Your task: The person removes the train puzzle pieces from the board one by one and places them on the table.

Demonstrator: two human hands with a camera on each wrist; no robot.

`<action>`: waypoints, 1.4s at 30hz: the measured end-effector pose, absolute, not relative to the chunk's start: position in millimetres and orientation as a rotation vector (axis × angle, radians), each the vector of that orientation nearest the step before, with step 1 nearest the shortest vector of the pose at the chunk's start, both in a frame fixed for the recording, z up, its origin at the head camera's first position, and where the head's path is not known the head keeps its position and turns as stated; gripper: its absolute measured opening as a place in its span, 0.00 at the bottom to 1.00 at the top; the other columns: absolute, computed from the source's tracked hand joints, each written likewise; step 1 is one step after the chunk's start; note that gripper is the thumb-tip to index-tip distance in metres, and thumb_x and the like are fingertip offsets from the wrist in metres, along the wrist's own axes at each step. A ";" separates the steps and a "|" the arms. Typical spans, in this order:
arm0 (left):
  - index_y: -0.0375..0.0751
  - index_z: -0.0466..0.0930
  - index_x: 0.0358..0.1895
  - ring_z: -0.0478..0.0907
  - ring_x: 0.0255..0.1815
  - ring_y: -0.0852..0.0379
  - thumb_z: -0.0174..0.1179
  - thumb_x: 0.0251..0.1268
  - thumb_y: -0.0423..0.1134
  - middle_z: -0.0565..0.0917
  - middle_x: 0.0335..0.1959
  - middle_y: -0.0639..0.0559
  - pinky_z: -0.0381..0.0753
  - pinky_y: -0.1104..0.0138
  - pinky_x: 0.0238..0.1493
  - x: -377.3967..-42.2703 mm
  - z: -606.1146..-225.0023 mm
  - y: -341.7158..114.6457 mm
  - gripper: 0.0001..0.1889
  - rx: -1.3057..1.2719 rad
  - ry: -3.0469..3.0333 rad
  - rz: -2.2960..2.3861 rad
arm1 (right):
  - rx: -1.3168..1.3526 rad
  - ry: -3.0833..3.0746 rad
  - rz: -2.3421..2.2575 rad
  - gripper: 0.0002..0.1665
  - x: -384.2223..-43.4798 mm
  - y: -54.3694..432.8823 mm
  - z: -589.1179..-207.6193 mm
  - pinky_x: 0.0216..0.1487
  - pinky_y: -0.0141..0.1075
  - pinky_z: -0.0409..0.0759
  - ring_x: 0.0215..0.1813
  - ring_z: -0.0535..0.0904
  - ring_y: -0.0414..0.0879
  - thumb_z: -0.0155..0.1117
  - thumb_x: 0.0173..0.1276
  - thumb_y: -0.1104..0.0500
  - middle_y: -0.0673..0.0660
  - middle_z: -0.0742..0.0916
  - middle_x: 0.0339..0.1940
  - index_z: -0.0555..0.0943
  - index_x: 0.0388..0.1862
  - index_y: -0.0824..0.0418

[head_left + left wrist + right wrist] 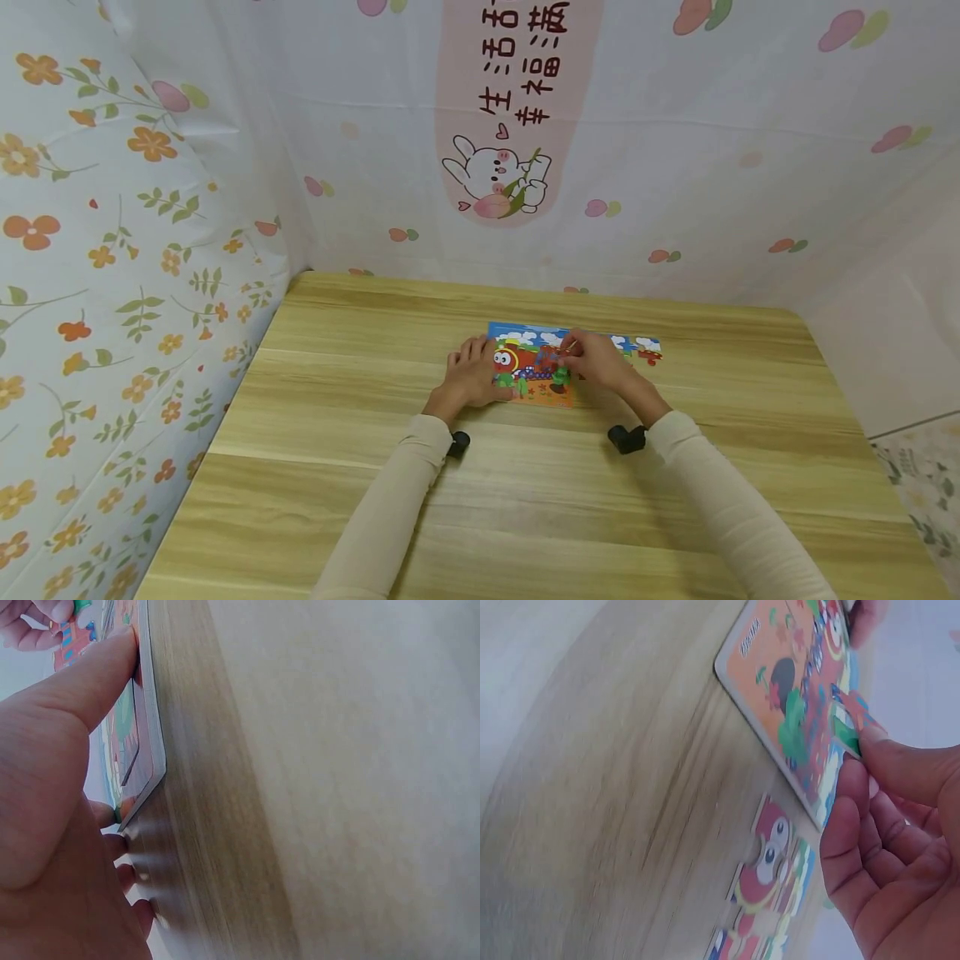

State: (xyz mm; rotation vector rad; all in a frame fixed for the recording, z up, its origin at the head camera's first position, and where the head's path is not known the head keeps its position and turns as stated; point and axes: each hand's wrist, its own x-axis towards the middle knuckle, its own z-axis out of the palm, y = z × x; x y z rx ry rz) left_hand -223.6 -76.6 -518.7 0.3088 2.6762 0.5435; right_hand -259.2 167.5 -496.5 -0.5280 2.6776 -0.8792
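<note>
A colourful cartoon jigsaw puzzle board [543, 398] lies on the wooden table. My left hand [471, 372] rests at its left end, fingers spread. In the left wrist view the thumb [112, 664] lies on the board's near edge, while the fingertips are around the corner by the tabletop. Over the board's right part, my right hand [600, 360] pinches a small red, blue and green puzzle piece [853, 712] between thumb and fingers. The piece is tilted above the picture. Loose puzzle pieces [761, 877] with cartoon eyes lie on the table beside the board's right edge.
More of the loose pieces [647, 346] show beyond my right hand, with clouds on them. The wooden table [510, 508] stretches toward me. A white printed curtain [360, 150] hangs behind the table's far edge, and a flowered cloth [112, 292] hangs at the left.
</note>
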 end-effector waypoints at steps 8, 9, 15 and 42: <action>0.45 0.40 0.81 0.39 0.82 0.44 0.61 0.62 0.66 0.43 0.82 0.45 0.49 0.48 0.74 -222.2 -515.8 -77.5 0.54 0.310 2.677 0.541 | -0.437 2.682 -0.936 0.12 -262.7 189.4 -492.7 0.26 0.38 0.73 0.26 0.81 0.55 0.63 0.72 0.59 0.62 0.88 0.34 0.82 0.48 0.65; 0.44 0.41 0.81 0.40 0.82 0.44 0.61 0.62 0.66 0.43 0.82 0.44 0.49 0.48 0.73 -222.2 -515.3 -77.7 0.54 0.311 2.679 0.545 | -0.433 2.690 -0.936 0.13 -263.1 191.9 -492.3 0.27 0.38 0.73 0.27 0.81 0.55 0.63 0.72 0.58 0.62 0.88 0.35 0.82 0.49 0.65; 0.44 0.41 0.81 0.40 0.82 0.44 0.61 0.62 0.65 0.44 0.82 0.44 0.49 0.48 0.73 -222.3 -514.4 -77.3 0.54 0.316 2.680 0.551 | -0.356 2.677 -0.994 0.17 -265.1 207.3 -491.2 0.27 0.39 0.72 0.26 0.80 0.55 0.60 0.75 0.57 0.65 0.88 0.39 0.81 0.56 0.67; 0.46 0.34 0.82 0.34 0.82 0.46 0.57 0.62 0.70 0.38 0.82 0.46 0.45 0.47 0.75 -228.3 -529.0 -77.1 0.57 0.319 2.653 0.509 | -0.137 2.773 -0.895 0.16 -262.5 281.4 -504.0 0.36 0.38 0.71 0.38 0.75 0.50 0.63 0.73 0.53 0.62 0.85 0.39 0.81 0.44 0.68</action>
